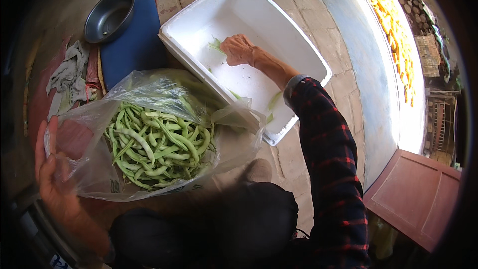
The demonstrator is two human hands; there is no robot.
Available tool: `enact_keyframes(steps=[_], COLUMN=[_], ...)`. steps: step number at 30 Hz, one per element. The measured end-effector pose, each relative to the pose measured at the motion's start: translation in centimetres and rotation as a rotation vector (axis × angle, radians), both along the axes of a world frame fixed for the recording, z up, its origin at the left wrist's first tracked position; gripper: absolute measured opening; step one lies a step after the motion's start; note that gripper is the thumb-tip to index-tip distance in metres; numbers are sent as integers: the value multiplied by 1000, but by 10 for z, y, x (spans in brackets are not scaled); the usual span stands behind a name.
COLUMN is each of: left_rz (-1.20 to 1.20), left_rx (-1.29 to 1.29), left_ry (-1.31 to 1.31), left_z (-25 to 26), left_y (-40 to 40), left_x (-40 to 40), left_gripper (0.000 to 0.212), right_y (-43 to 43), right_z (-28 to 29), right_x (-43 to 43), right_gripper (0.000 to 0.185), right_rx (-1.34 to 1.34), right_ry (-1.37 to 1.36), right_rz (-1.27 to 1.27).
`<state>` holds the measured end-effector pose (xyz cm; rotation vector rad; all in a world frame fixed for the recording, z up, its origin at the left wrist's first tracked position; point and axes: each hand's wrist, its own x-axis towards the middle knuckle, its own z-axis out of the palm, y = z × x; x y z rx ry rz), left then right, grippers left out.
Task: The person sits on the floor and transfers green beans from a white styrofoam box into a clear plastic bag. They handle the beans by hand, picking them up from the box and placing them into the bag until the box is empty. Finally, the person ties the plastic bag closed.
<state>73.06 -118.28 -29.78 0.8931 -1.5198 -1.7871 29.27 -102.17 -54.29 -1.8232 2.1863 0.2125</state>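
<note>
My left hand [56, 173] grips the rim of a clear plastic bag [239, 157] at the left, its edge between thumb and fingers. Many green bean pods [160, 145] lie heaped in the open bag. My right hand [239, 50] is inside a white foam box [295, 41], fingers curled on a green bean pod [215, 45] that sticks out at their left. A few more pods [275, 101] lie on the box floor near its lower end, close to the bag's edge.
Behind the bag, a metal bowl [109, 16] rests on a blue board [134, 45]. Grey cloth gloves [71, 74] lie at the left. Stone paving [336, 56] surrounds the box. At the right are a reddish door panel [414, 194] and a doorway, with yellow corn cobs [397, 45] outside.
</note>
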Motion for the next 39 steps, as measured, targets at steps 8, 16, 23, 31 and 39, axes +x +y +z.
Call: enact_keyframes(steps=[8, 16, 23, 31, 39], left_rz=[-399, -127, -1, -8, 84], left_rx=[65, 58, 80, 129, 40], left_ry=[146, -12, 7, 63, 3], left_z=[-6, -5, 4, 2, -2], left_y=[-29, -17, 3, -6, 4], left_x=[12, 9, -4, -4, -9], left_gripper=[63, 65, 65, 65, 61], right_y=[60, 64, 42, 57, 21], right_z=[8, 11, -25, -10, 191], right_x=[-24, -12, -21, -18, 78], right_gripper=[31, 67, 33, 26, 52], right_rx=[3, -4, -88, -179, -374], right_ry=[-123, -63, -247, -316, -1285], right_rz=[-148, -351, -398, -576, -250])
